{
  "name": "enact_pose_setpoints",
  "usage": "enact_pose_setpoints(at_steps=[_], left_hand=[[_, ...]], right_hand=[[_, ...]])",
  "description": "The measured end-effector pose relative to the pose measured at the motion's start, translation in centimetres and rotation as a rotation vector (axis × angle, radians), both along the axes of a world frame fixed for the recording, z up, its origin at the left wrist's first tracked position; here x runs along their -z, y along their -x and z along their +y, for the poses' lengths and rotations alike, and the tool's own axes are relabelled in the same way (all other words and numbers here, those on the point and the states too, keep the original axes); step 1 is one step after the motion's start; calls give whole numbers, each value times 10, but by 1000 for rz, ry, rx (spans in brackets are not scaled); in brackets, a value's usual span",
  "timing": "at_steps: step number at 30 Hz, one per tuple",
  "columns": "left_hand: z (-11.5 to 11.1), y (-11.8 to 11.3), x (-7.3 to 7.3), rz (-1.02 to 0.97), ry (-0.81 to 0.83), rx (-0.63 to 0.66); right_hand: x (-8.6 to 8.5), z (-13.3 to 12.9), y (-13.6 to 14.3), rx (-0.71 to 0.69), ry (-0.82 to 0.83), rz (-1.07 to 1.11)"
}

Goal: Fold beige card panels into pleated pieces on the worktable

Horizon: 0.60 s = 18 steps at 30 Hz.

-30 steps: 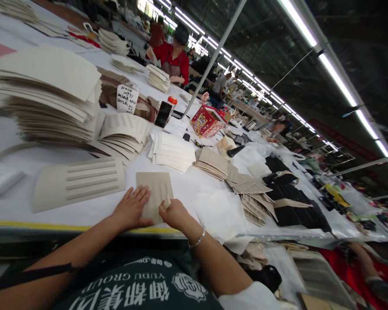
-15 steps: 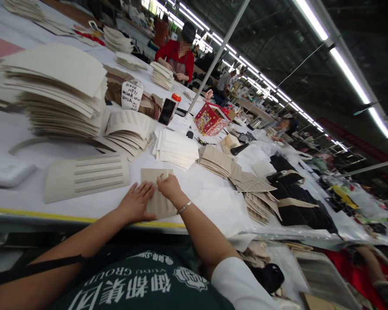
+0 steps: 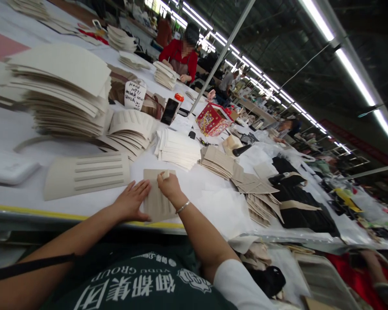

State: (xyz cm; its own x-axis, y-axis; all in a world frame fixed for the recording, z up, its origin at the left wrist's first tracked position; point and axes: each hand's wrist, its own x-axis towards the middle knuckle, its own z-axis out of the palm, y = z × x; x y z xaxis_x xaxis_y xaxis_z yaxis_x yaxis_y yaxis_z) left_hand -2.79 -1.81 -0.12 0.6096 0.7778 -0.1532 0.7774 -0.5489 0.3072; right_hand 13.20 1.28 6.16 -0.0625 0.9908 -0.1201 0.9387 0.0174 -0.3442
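Observation:
A beige rectangular panel (image 3: 152,202) with raised strips lies at the table's front edge. My left hand (image 3: 134,200) rests flat at its left side, fingers spread, fingertips on the panel. Over the panel's upper right my right hand (image 3: 170,186) is closed around a small pale block (image 3: 165,175). To the left lies a larger cream panel (image 3: 90,174) with several raised strips. Behind my hands are a stack of white sheets (image 3: 177,148) and a fanned stack of ribbed cream panels (image 3: 132,129). Beige pieces (image 3: 217,161) are stacked to the right.
A tall stack of cream panels (image 3: 61,86) stands at the left, near a white device (image 3: 9,168). Farther back are a phone (image 3: 170,112), a red box (image 3: 213,118), a metal pole (image 3: 221,58) and a person in red (image 3: 181,56). Black pieces (image 3: 297,200) lie at the right.
My left hand has slid slightly left, so less of it covers the beige panel. My right hand still holds the pale block near the panel's top. The whole view has shifted a little.

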Motion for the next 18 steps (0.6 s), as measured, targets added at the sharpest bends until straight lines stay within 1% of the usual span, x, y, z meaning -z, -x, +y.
enact_pose_setpoints(at_steps=[1,3,6,8,10,11,12,14,16,18], left_hand=[[-1,-1,-1,8,5,-8],[-1,-2,-2,21,-1,-22],[-2,-2,-2,23,-8,-26],[-3,-2,-1,13,1,-29],[-3,-2,0,2,3,-33],[-3,-2,0,-1,-2,-39],[-3,-3,0,-2,-7,-43],[-3,-4,-1,4,-11,-46],[-3,-5,-3,10,-8,-44],[-4,-5,-3,11,-6,-37]], right_hand=[[0,4,1,16,15,18],[-1,-5,-1,12,59,43],[-2,-47,-14,-33,147,107],[-1,-74,-24,-41,268,201],[2,-87,-28,-9,387,320],[3,-86,-27,18,409,373],[4,-80,-25,49,395,412],[6,-57,-14,102,268,411],[7,-27,-1,92,122,301],[7,0,10,49,7,138]])
